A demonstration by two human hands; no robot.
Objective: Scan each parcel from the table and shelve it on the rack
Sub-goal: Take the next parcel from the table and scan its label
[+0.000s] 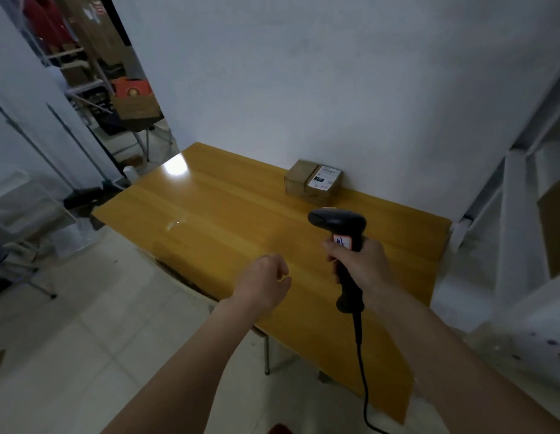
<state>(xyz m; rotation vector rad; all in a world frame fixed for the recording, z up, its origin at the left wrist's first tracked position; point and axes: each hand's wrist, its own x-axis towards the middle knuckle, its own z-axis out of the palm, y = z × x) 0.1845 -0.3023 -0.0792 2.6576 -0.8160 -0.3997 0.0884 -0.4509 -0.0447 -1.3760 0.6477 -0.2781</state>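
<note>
Right hand gripped scanner handle; left hand loosely curled, held nothing. Parcel at table's 1 o'clock.

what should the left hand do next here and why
Probably reach the left hand forward to the cardboard parcel. It lies against the wall on the table, untouched, while the right hand already grips the scanner.
</note>
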